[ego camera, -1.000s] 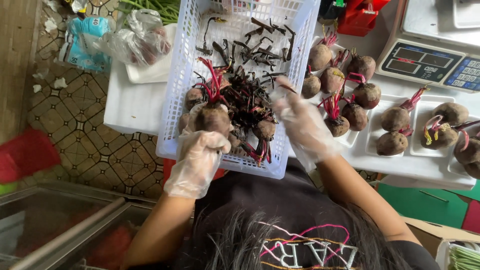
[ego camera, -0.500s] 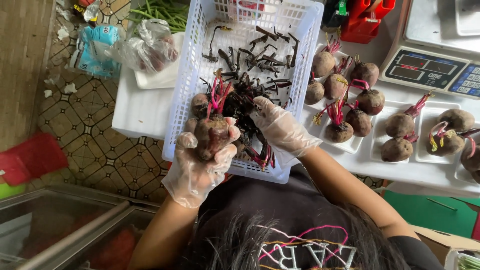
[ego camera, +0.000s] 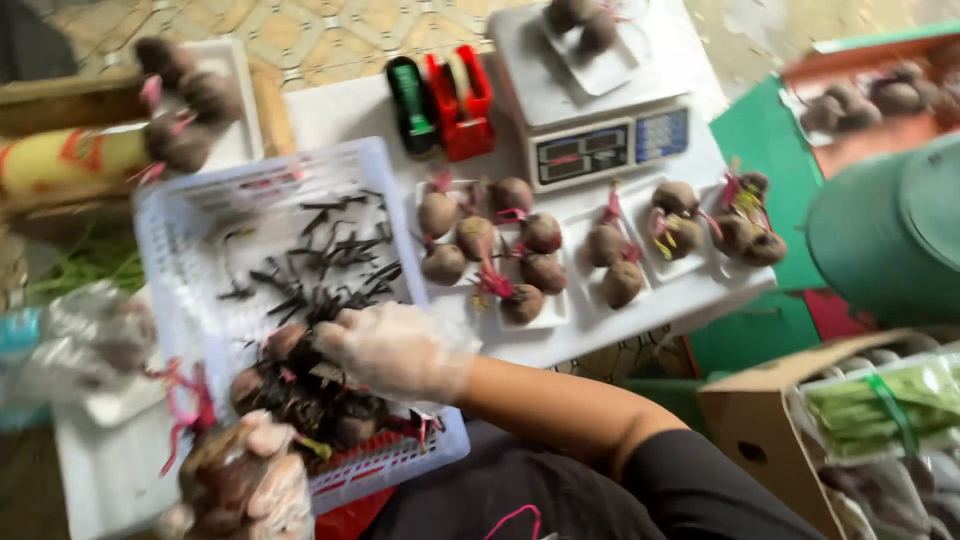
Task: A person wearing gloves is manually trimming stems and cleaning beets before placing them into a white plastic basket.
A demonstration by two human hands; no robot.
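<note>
Your gloved left hand [ego camera: 245, 485], lower left of the frame, curls its fingers closed around a beetroot [ego camera: 215, 470]. Your gloved right hand [ego camera: 395, 350], at centre, rests loosely open, palm down, on the remaining beets [ego camera: 310, 400] in the white basket [ego camera: 190, 240]. Trays of beets [ego camera: 520, 255] lie beside the scale [ego camera: 600, 110], upper centre.

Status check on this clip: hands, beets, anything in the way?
Left hand gloved, gripping a beet. Right hand in the white basket, on the beet pile. Nothing blocking.

White bench [ego camera: 340, 105] | basket [ego camera: 180, 260] at left edge | beet trays [ego camera: 560, 310] along front | scale [ego camera: 590, 120] at back | tape dispensers [ego camera: 445, 100] beside it
</note>
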